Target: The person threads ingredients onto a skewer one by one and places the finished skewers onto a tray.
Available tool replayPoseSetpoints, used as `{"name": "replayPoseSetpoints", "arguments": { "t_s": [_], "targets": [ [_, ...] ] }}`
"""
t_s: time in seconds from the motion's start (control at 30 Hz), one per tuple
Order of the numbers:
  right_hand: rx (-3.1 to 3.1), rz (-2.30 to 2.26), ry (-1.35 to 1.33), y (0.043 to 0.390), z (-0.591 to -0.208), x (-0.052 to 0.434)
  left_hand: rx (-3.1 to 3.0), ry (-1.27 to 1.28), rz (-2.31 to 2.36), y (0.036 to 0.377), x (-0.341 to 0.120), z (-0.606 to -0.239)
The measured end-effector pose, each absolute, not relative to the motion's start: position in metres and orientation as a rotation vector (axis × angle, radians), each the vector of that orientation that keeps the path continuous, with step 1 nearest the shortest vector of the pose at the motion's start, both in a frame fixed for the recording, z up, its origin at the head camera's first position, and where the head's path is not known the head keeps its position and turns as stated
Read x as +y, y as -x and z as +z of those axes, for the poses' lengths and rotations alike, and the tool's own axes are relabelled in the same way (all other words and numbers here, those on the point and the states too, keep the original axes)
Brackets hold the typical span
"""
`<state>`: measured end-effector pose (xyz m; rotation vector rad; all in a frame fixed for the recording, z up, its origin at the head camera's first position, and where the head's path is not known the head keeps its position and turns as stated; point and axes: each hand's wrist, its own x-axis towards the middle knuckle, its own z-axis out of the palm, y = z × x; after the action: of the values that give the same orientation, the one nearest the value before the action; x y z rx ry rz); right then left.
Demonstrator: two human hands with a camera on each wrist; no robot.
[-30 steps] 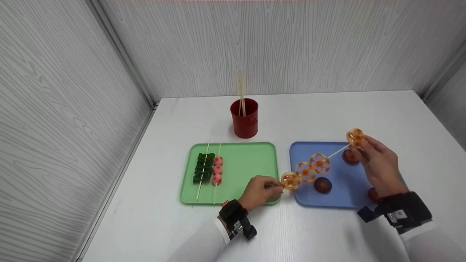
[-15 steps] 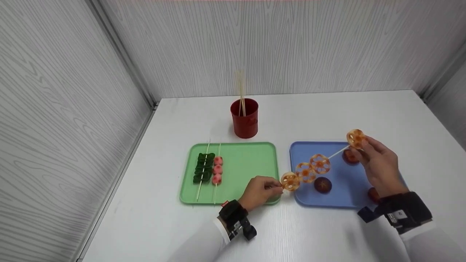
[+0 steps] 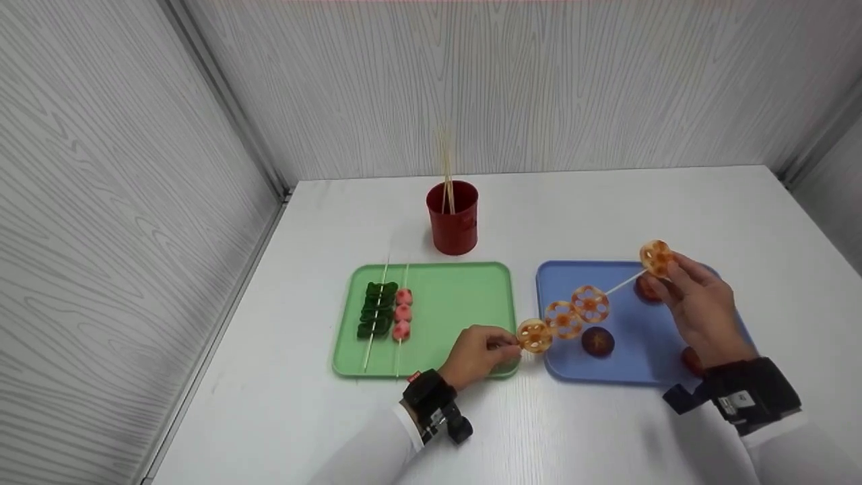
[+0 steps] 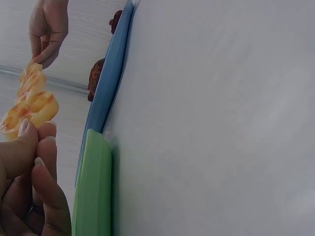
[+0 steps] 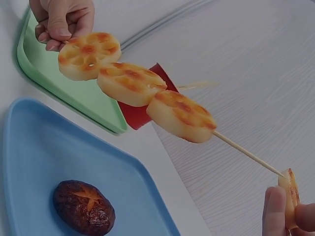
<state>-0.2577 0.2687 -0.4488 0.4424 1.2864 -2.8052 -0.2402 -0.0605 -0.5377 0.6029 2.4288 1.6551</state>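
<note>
Three browned lotus root slices [image 3: 563, 320] sit in a row on a thin wooden skewer [image 5: 248, 154] held slantwise over the blue tray. My left hand [image 3: 479, 355] pinches the skewer's lower end, right beside the lowest slice. Between thumb and fingers, my right hand [image 3: 702, 303] pinches another lotus root slice [image 3: 655, 258] at the skewer's upper end. In the right wrist view the skewer's tip meets this slice's edge, and a bare stretch of stick separates it from the other three. The left wrist view shows the fingertips [image 4: 28, 132] against the nearest slice.
Beneath the right hand lies the blue tray [image 3: 626, 374], with scored mushroom caps [image 3: 597, 342] on it. The green tray [image 3: 465, 286] at left bears a dark green skewer [image 3: 377, 311] and a pink one [image 3: 402, 314]. Behind stands a red cup [image 3: 453, 232] of bare sticks.
Both hands keep their grips. The right hand and its slice have edged slightly down and left, and the skewered slices have shifted a little left.
</note>
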Motion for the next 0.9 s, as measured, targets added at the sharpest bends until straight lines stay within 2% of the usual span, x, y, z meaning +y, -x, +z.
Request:
{"name": "replayPoseSetpoints", "arguments": {
  "t_s": [0.27, 0.9],
  "targets": [
    [1.469, -2.684, -0.414, 0.258, -0.448, 0.268, 2.437, -0.603, 1.639, 0.24, -0.061, -0.537],
    [1.556, -2.778, -0.233, 0.255, -0.458, 0.251, 2.388, -0.595, 1.69, 0.24, -0.057, -0.534]
  ]
}}
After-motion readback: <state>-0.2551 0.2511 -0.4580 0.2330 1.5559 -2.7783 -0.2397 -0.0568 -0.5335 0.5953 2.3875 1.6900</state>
